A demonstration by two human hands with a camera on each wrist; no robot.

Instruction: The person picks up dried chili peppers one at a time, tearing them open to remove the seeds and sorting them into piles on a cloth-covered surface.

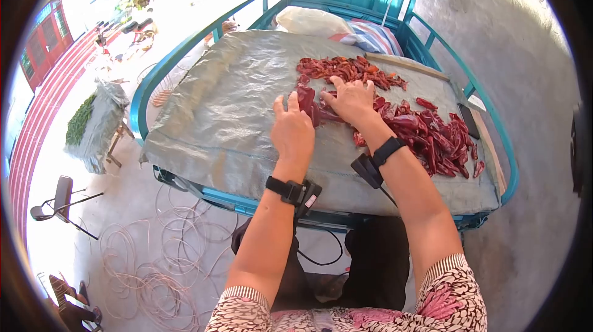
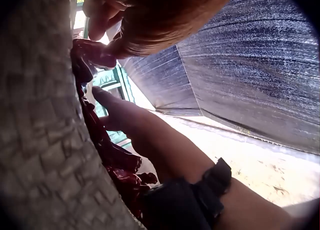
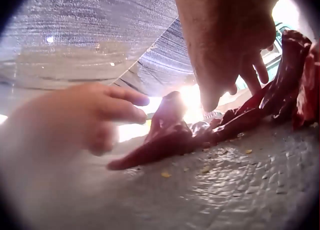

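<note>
Dried red peppers lie on a grey woven sheet: a dark pile at the right and a brighter strip farther back. My left hand, fingers extended, is beside a large dark red pepper; the left wrist view shows this hand close against a pepper, contact unclear. In the right wrist view the left hand is blurred, its fingers apart. My right hand spreads its fingers low over peppers between strip and pile; its fingertips are partly hidden.
A blue-green rail borders the cart bed. A dark flat object lies at the right edge, and a pale sack and striped bag sit at the back. Coiled wire and a chair are on the ground.
</note>
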